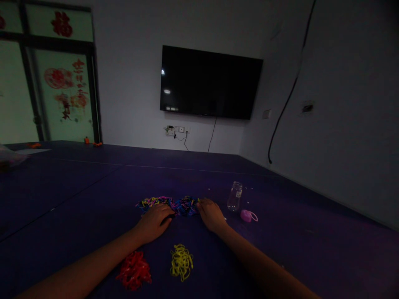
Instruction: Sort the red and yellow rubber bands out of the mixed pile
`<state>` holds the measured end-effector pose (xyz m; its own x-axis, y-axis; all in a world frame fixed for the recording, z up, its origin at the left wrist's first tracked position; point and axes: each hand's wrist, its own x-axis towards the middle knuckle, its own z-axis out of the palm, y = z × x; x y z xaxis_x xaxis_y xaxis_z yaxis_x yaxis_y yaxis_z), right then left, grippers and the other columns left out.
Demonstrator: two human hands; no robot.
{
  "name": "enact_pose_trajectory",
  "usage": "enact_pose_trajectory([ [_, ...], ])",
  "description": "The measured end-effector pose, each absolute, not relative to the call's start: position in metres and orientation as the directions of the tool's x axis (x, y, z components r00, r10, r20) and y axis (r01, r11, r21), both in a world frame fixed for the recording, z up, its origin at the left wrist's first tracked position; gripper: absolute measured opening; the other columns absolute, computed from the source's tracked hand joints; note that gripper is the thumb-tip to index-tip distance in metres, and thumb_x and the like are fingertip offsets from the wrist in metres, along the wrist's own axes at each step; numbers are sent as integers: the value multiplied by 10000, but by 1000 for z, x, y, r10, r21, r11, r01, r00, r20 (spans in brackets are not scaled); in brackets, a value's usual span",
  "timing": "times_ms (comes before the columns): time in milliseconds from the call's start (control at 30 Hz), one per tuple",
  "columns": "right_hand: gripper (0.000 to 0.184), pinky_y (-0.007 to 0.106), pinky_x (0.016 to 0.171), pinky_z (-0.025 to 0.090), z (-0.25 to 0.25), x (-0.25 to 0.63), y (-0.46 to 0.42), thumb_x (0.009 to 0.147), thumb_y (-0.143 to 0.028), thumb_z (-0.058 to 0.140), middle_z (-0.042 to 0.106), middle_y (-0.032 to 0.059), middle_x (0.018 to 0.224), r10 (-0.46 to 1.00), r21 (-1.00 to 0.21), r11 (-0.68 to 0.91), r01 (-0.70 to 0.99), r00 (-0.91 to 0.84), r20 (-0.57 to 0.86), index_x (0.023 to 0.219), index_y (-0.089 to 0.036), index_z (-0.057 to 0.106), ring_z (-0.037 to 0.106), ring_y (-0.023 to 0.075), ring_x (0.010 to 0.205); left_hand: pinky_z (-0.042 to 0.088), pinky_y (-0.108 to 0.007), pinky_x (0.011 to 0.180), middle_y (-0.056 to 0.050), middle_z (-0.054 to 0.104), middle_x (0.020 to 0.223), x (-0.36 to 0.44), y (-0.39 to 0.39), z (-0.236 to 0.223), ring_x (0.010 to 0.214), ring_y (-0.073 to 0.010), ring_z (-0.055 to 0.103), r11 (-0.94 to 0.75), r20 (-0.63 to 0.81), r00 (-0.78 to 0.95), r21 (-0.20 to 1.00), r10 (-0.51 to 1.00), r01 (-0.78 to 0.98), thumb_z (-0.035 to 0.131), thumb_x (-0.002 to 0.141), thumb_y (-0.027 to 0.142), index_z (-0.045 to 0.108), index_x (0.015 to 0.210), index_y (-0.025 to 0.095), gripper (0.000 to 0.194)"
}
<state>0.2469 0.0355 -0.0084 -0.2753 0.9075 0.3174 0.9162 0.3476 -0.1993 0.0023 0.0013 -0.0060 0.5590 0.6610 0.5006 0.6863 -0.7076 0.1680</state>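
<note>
In the head view, a purple table [93, 178] fills the lower half of the frame, and both forearms reach in from the bottom corners. A mixed pile of bands [186, 206], blue, pink, yellow and black, lies just below the middle of the frame, stretched sideways between the two hands. The left hand [155, 220] is palm down at the pile's near edge, left of centre, with fingers bent and thumb apart from them; whether it grips any strands I cannot tell. The right hand [212, 214] is palm down at the pile's right end, fingertips touching it and fingers close together; its grip also cannot be made out.

At the bottom of the frame, a red pile of bands [134, 270] sits beside the left forearm, and a yellow pile of bands [181, 262] lies near the bottom centre, apart from the red one. Right of the right hand, a clear bottle [235, 197] stands upright, without its lid, and a pink cap [246, 215] with a loop lies just beside its base. A dark television [212, 83] hangs at the upper centre.
</note>
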Motion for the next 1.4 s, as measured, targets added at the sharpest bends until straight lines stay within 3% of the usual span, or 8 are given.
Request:
enact_pose_trajectory([
  [533, 345, 263, 868, 393, -11, 251, 43, 939, -211, 342, 642, 120, 1020, 890, -308, 388, 869, -268, 368, 953, -116, 673, 578, 203, 983, 442, -378, 898, -63, 659, 1017, 2, 4, -9, 989, -221, 580, -715, 512, 566, 146, 646, 684, 490, 839, 140, 614, 1038, 189, 240],
  [733, 368, 254, 841, 404, -8, 252, 41, 952, -218, 305, 643, 114, 1000, 865, -365, 399, 841, -213, 455, 958, -122, 661, 593, 185, 937, 445, -381, 889, -60, 658, 1023, 2, 3, -8, 986, -223, 579, -714, 507, 568, 146, 649, 685, 483, 838, 136, 613, 1036, 194, 243],
  [967, 403, 259, 692, 437, -5, 255, 35, 942, -269, 321, 659, 83, 789, 750, -442, 518, 732, -141, 646, 763, -153, 662, 617, 178, 744, 445, -391, 881, -69, 650, 1004, 2, 3, -7, 974, -229, 579, -713, 499, 573, 141, 650, 687, 485, 837, 138, 612, 1020, 186, 228],
  [1133, 305, 225, 665, 450, -8, 248, 31, 892, -181, 405, 656, 74, 858, 715, -354, 614, 705, -306, 629, 745, -159, 672, 611, 144, 725, 450, -384, 865, -65, 646, 969, 2, 5, -9, 955, -228, 580, -723, 505, 583, 126, 636, 679, 485, 832, 126, 607, 1007, 185, 221],
  [1267, 236, 232, 778, 444, -11, 242, 29, 822, -74, 467, 653, 67, 954, 669, -200, 682, 703, -490, 558, 849, -171, 680, 612, 147, 854, 446, -379, 870, -64, 640, 974, 1, 5, -10, 962, -227, 577, -730, 510, 588, 124, 628, 673, 489, 830, 129, 608, 998, 195, 217],
  [1400, 280, 250, 793, 450, -11, 244, 31, 779, -19, 471, 665, 68, 959, 674, -173, 677, 716, -507, 538, 861, -174, 689, 621, 150, 855, 447, -382, 864, -69, 637, 971, 2, 5, -10, 955, -230, 576, -720, 506, 578, 134, 640, 681, 481, 833, 132, 607, 995, 188, 213],
])
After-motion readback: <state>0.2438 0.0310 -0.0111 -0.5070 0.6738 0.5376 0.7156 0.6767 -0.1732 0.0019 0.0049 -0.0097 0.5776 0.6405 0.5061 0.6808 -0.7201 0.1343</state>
